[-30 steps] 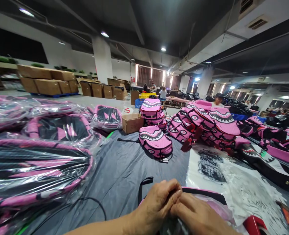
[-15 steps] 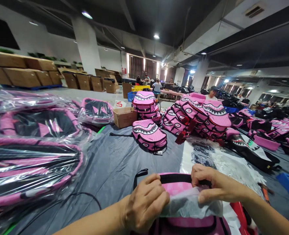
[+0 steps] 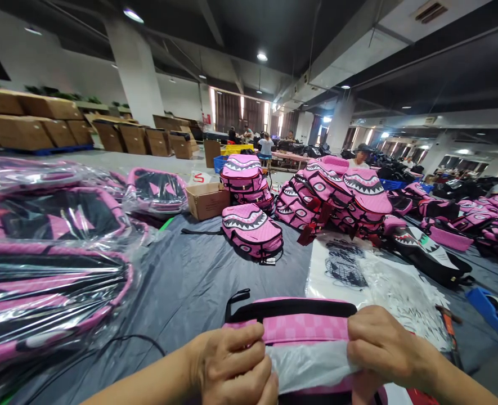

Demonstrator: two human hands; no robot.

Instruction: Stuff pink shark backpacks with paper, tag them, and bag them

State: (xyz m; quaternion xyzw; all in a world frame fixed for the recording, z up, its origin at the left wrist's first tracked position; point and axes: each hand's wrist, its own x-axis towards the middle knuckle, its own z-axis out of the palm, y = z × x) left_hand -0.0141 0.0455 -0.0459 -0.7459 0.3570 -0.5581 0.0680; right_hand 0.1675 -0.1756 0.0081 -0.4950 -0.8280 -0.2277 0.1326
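Note:
A pink checkered bag with black trim (image 3: 305, 329) lies at the bottom centre, partly under my hands. A strip of whitish, translucent wrapping (image 3: 312, 365) crosses its front. My left hand (image 3: 236, 363) is closed at the left end of this strip, fingers curled against the bag's edge. On the other side, my right hand (image 3: 390, 349) pinches the right end of the wrapping beside the pink panel. The strip is stretched between both hands. A black loop (image 3: 237, 298) sticks up at the bag's upper left.
Plastic-wrapped pink bags (image 3: 54, 292) fill the left. Ahead are a shark-mouth backpack (image 3: 252, 230), a carton (image 3: 207, 201) and piled backpacks (image 3: 337, 191). Plastic sleeves (image 3: 337, 267), an orange-handled tool (image 3: 449, 329) and a blue tape dispenser (image 3: 489, 309) lie right. People work farther back.
My right hand has moved off the bag's black top edge to the right and down. My left hand has shifted left and lower, and more of the pink panel shows. The view has turned slightly right.

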